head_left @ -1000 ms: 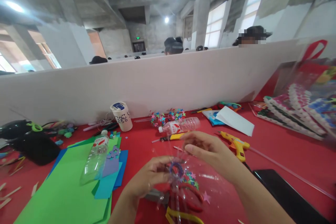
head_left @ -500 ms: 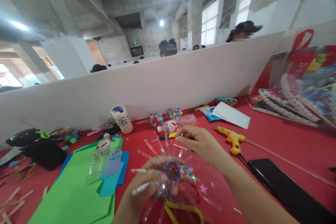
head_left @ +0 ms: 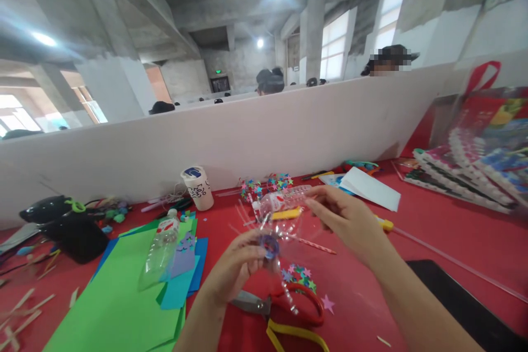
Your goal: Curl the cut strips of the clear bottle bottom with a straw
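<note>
Pinch of left hand (head_left: 239, 264) on blue-necked, strip-cut clear plastic bottle top (head_left: 274, 251); right hand (head_left: 344, 217) half-curled, grip impossible to tell; red-and-yellow-handled metal scissors (head_left: 265, 306) just below left hand.

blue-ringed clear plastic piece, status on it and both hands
Left hand gripping clear plastic piece by its blue ring. Right hand alongside, hold unclear. Metal scissors, red and yellow handles, lying close by.

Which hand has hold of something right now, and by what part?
The left hand grips the clear plastic piece at its purple ring. Whether the right hand pinches anything cannot be told.
</note>
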`<state>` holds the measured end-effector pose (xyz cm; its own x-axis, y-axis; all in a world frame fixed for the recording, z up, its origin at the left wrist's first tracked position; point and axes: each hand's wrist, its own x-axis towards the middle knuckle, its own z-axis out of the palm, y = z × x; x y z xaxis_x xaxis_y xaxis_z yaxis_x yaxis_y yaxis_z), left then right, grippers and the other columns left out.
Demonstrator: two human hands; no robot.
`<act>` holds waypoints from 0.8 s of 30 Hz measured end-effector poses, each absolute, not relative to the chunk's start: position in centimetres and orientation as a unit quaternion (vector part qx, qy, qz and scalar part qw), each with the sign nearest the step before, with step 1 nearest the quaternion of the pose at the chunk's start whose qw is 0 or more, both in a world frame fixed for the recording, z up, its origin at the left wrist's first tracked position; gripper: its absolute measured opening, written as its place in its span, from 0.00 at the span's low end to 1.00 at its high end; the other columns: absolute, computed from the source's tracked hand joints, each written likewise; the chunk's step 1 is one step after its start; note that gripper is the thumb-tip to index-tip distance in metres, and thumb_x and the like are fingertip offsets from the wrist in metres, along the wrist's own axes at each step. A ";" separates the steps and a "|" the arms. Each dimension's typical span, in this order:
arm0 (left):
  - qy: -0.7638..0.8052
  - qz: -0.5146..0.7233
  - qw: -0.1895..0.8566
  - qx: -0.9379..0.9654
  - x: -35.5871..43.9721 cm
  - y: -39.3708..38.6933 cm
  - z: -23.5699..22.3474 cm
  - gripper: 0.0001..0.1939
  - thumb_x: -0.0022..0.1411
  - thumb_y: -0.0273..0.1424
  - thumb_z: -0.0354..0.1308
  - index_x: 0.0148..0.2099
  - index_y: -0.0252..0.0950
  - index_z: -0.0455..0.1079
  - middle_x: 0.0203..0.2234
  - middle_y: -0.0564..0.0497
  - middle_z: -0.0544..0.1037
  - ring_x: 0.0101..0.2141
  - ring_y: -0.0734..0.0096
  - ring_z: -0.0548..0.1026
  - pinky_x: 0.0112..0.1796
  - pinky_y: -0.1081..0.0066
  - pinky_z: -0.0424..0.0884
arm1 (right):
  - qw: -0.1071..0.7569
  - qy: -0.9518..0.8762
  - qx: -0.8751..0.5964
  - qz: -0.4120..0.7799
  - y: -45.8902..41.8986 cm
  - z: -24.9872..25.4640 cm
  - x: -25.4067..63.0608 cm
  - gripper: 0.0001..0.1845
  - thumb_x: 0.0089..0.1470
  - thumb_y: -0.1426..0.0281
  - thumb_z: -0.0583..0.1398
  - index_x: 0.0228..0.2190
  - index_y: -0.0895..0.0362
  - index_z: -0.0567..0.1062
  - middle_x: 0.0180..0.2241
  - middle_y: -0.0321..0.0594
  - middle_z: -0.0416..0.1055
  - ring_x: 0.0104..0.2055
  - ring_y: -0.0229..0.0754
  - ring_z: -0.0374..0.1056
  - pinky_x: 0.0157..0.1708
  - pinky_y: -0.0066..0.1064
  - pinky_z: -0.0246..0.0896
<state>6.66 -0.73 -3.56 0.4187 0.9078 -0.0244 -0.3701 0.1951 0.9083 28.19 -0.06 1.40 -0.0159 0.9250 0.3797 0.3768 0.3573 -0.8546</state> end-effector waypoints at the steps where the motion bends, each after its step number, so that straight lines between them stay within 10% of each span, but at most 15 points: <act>1: 0.314 0.459 0.701 0.448 6.6 -0.5 -3.6 0.13 0.45 0.27 0.64 0.37 0.33 0.78 0.25 0.49 0.77 0.23 0.73 0.73 0.28 0.72 0.69 | 0.501 -0.655 -0.499 0.266 -0.3 1.7 28.4 0.14 0.53 0.59 0.56 0.34 0.56 0.71 0.23 0.33 0.64 0.21 0.37 0.59 0.21 0.29 0.57; 17: 0.430 0.584 0.597 0.343 2.8 -2.2 -7.7 0.14 0.40 0.23 0.69 0.34 0.32 0.74 0.27 0.52 0.80 0.25 0.75 0.77 0.32 0.74 0.73 | 0.186 -0.803 -0.523 0.218 -2.7 -3.1 27.4 0.06 0.53 0.74 0.59 0.24 0.58 0.73 0.22 0.42 0.73 0.24 0.45 0.69 0.23 0.31 0.55; 24: 0.443 0.639 0.564 0.279 0.7 -3.1 -10.6 0.22 0.35 0.26 0.71 0.37 0.34 0.73 0.28 0.52 0.82 0.26 0.73 0.79 0.32 0.75 0.75 | 0.041 -0.869 -0.473 0.138 -7.5 -8.5 23.3 0.12 0.51 0.82 0.60 0.39 0.66 0.77 0.43 0.54 0.74 0.47 0.58 0.68 0.46 0.45 0.63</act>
